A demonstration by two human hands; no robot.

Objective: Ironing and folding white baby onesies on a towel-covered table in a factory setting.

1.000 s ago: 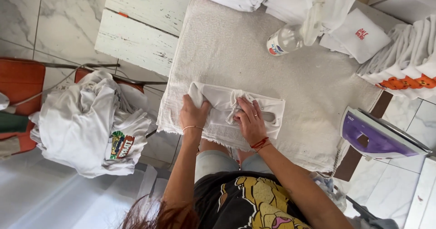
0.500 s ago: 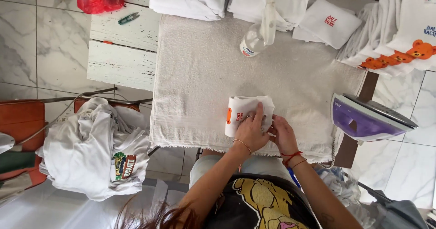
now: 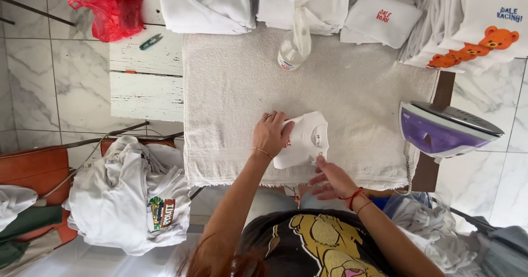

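Both hands were laid open, left hand (image 3: 271,134) pressing the folded white garment (image 3: 303,139), right hand (image 3: 331,179) at its edge; soft, light cloth, judged best gripped at the fold.

Small white folded cotton garment (image 3: 303,140) with small red print on front and left edge, folded into compact rough rectangle, lying flat on cream terry towel pad (image 3: 231,79), near pad's front edge, slightly right of centre. Top edge rounded, bottom left corner tilted down. Left hand (image 3: 271,133) rests palm-down on garment's left edge; right hand (image 3: 331,179) just below its lower right corner, fingers spread, touching hem.
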